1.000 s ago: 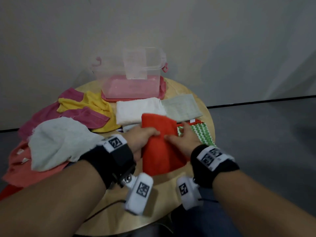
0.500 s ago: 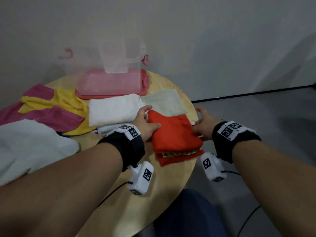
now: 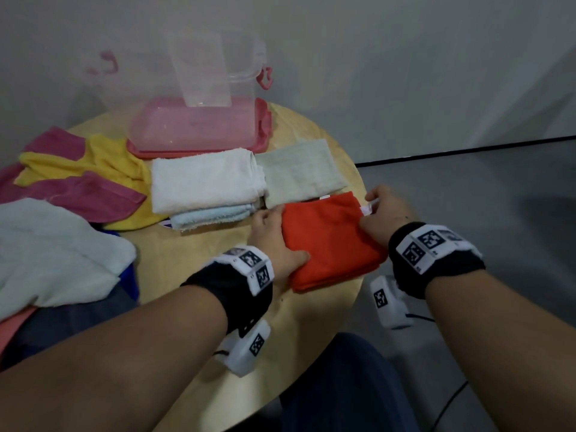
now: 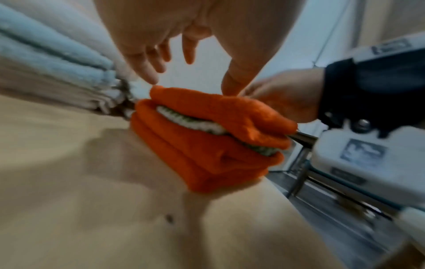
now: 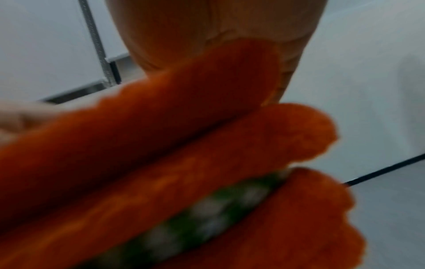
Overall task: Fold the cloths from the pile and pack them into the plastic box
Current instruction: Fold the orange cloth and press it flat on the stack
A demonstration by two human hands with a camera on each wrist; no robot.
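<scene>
A folded orange cloth point(image 3: 330, 241) lies near the right edge of the round wooden table point(image 3: 193, 263). Its green-and-white patterned face shows only between the layers point(image 4: 190, 120). My left hand point(image 3: 274, 241) rests against its left side, fingers straight and thumb on top point(image 4: 231, 85). My right hand point(image 3: 381, 213) grips the cloth's right edge by a white tag, fingers curled. In the right wrist view the orange cloth point(image 5: 161, 136) fills the frame under my palm. The clear plastic box point(image 3: 218, 82) stands at the back on its pink lid point(image 3: 199, 132).
Folded white point(image 3: 205, 179), light blue point(image 3: 215, 216) and grey-green point(image 3: 299, 169) cloths lie between the box and the orange one. The unfolded pile of yellow point(image 3: 103, 154), pink point(image 3: 87, 194) and white point(image 3: 53, 254) cloths covers the table's left side. Grey floor lies to the right.
The orange cloth has been folded over again, hiding its patterned face. Both hands have moved from on top of it to its left and right sides.
</scene>
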